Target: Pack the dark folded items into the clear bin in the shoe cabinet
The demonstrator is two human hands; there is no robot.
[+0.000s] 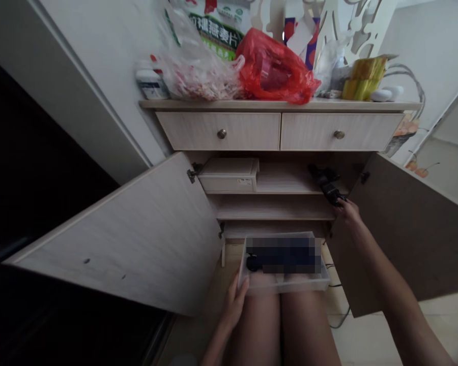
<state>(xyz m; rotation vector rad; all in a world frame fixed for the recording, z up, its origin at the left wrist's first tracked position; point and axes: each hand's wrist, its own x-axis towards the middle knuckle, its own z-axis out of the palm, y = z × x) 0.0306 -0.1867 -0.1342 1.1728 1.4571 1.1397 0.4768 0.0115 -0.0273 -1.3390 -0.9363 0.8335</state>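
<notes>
A clear plastic box [322, 285] rests on my lap, with dark blue and black contents partly hidden by blurred blocks. My left hand [237, 297] grips its left side, thumb against the wall. Out at the right side of the open cabinet, my right hand [350, 211] is closed on the lower end of a long black object [329, 189]. The object's kind is unclear; its far end is at the upper shelf [290, 177]. To the left on that shelf sits a white box with a small label [229, 175].
The left door [137, 234] and right door [412, 229] stand wide on both sides. Two drawers [248, 133] are closed above. A red plastic bag [275, 71], a clear bag [202, 76] and yellow tape rolls [364, 79] crowd the top. A cable [343, 320] lies on the floor.
</notes>
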